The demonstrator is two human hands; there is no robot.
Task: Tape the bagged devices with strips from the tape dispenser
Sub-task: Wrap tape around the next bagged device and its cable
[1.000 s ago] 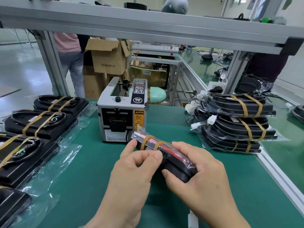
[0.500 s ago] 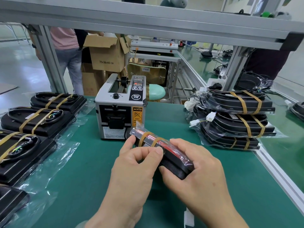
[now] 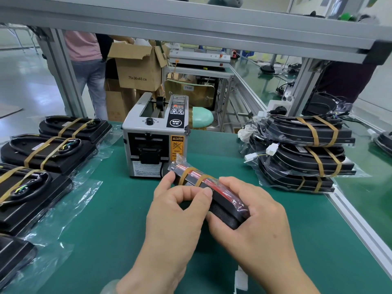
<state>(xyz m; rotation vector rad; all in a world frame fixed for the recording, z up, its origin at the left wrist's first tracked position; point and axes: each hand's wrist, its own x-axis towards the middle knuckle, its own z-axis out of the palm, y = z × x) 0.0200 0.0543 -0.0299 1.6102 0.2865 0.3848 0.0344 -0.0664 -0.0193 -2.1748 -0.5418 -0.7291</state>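
You have the bagged device (image 3: 221, 195) lifted off the worktop (image 3: 110, 240), just in front of the tape dispenser (image 3: 154, 139), held edge-on between both hands. Your right hand (image 3: 256, 213) is curled round its near end, with the fingers wrapped beneath. Your left hand (image 3: 176, 219) pinches its side with thumb and forefinger, close to the nearer of two tan tape strips (image 3: 186, 174) that band the far half.

From how easily it sits in that grip, it is probably light and stiff: a hard black shell with a red face that won't flex. The bag is the awkward part. The clear film looks slick and loose, puckered at the far end, and may slide over the shell. Grip the shell's edges through the film, not the spare plastic, and pull the film flat wherever a strip goes. The taped devices stacked on your right (image 3: 301, 153) have loose leads and white connectors showing, so don't take hold there.
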